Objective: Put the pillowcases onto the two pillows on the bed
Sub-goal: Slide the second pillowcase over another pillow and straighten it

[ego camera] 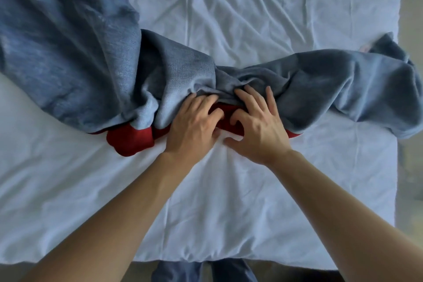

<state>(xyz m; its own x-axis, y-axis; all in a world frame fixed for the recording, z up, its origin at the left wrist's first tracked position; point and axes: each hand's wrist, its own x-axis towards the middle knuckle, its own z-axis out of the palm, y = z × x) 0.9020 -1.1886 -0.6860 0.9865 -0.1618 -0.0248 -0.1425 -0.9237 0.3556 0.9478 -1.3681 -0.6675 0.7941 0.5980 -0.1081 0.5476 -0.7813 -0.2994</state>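
Observation:
A red pillow [130, 142] lies across the middle of the bed, mostly covered by a blue pillowcase [178, 80] bunched over it. Only the pillow's near edge shows. My left hand [194, 121] and my right hand [258, 126] sit side by side at the pillowcase's open hem, with fingers curled into the blue fabric and onto the red edge. A second blue-covered pillow [57, 41] fills the far left. More blue fabric [343, 89] stretches to the right, ending in a crumpled corner near the bed's right edge.
A wrinkled pale sheet [251, 18] covers the bed. The bed's right edge [399, 121] borders a strip of floor, and the near edge runs along the bottom, where my legs [206, 270] show.

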